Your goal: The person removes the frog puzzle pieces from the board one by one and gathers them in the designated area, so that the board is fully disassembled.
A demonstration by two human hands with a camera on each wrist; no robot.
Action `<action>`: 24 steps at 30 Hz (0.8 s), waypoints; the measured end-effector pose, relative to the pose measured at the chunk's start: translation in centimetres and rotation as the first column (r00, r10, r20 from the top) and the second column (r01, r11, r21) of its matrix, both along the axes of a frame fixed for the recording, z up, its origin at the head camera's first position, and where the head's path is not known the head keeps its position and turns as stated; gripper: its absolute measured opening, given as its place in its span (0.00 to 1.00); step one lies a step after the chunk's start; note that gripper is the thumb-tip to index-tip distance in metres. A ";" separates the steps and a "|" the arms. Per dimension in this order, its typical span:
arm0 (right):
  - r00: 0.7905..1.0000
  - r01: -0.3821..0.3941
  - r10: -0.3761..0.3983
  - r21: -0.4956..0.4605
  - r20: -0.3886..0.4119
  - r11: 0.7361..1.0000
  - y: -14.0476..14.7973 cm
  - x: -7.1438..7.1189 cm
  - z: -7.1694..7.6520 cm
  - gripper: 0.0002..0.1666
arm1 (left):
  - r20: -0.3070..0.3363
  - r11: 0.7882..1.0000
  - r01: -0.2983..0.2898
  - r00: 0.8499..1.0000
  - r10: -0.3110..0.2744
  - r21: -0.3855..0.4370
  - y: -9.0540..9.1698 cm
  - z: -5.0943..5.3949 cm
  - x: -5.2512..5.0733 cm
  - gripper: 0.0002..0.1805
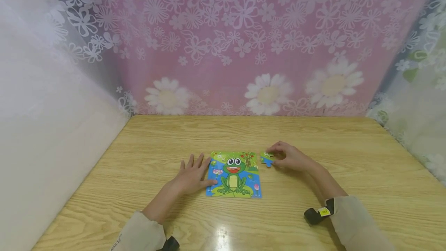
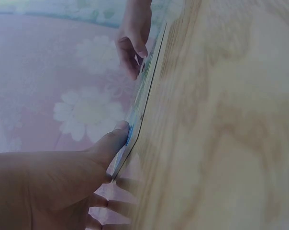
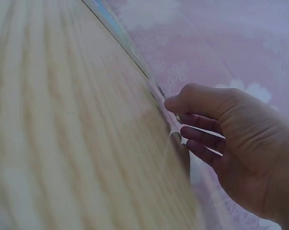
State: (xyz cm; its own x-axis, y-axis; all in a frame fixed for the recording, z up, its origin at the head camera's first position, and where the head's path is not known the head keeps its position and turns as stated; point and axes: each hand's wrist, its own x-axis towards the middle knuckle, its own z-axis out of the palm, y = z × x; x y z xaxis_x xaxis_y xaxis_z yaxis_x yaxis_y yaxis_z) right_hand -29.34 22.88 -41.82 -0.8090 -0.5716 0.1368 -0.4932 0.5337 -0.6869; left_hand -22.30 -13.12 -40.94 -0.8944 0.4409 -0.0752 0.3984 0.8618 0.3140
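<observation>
A square frog jigsaw puzzle (image 1: 234, 181) lies flat on the table, with a green frog on a blue and green background. My left hand (image 1: 192, 176) rests at its left side, fingers spread on the wood and thumb over the puzzle's edge. Just right of the puzzle, my right hand (image 1: 292, 159) pinches a green and blue puzzle piece (image 1: 266, 159) between thumb and fingers; a narrow gap separates it from the puzzle. From the left wrist view, the puzzle (image 2: 143, 93) shows edge-on under the left thumb. Fingers mostly hide the piece in the right wrist view.
The light wooden table (image 1: 139, 138) reaches back to a pink flowered curtain (image 1: 216, 49). A white sheet (image 1: 52, 107) hangs along the left side, and a pale floral one (image 1: 418, 100) along the right. Dark devices (image 1: 313, 216) are strapped at both wrists.
</observation>
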 end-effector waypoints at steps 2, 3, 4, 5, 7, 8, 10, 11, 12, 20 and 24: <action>1.000 -0.006 0.006 0.003 0.010 1.000 0.1 0.0 -0.1 0.22 | -0.002 1.000 0.002 1.000 -0.002 0.002 0.0 -0.1 -0.1 0.45; 1.000 -0.006 0.006 0.005 0.016 1.000 0.2 0.0 -0.2 0.22 | -0.003 1.000 0.002 1.000 -0.002 0.002 0.0 -0.2 -0.1 0.45; 1.000 -0.006 0.006 0.005 0.022 1.000 0.2 0.0 -0.2 0.22 | -0.003 1.000 0.002 1.000 -0.002 0.004 0.0 -0.2 -0.1 0.45; 1.000 -0.005 0.005 0.004 0.029 1.000 0.2 0.0 -0.3 0.22 | -0.003 1.000 0.002 1.000 -0.002 0.003 -0.1 -0.3 -0.2 0.45; 0.999 -0.006 0.006 -0.003 0.038 1.000 0.1 0.1 -0.2 0.22 | -0.005 1.000 0.003 1.000 -0.003 0.001 -0.1 -0.3 -0.2 0.45; 0.999 -0.006 0.007 -0.010 0.044 1.000 0.1 0.2 -0.2 0.23 | -0.006 1.000 0.002 1.000 -0.002 -0.002 -0.1 -0.3 -0.2 0.45; 0.999 -0.011 0.013 -0.029 0.052 1.000 -0.1 0.5 0.1 0.22 | -0.005 1.000 0.002 1.000 -0.002 -0.005 0.0 -0.2 -0.2 0.45; 0.998 -0.014 0.016 -0.035 0.054 0.999 -0.2 0.6 0.2 0.23 | -0.004 1.000 0.003 1.000 -0.003 -0.009 0.0 -0.2 -0.2 0.45; 0.998 -0.017 0.019 -0.040 0.055 0.999 -0.3 0.7 0.3 0.23 | -0.006 1.000 0.003 1.000 -0.003 -0.011 0.0 -0.2 -0.2 0.45; 0.997 -0.034 0.038 -0.047 0.068 0.998 0.5 -0.2 -0.7 0.23 | -0.006 1.000 0.005 1.000 -0.005 -0.014 0.1 0.2 0.0 0.45; 0.997 -0.035 0.039 -0.062 0.072 0.997 0.7 -0.2 -0.9 0.24 | 0.000 1.000 0.005 1.000 -0.005 -0.013 0.1 0.2 0.0 0.44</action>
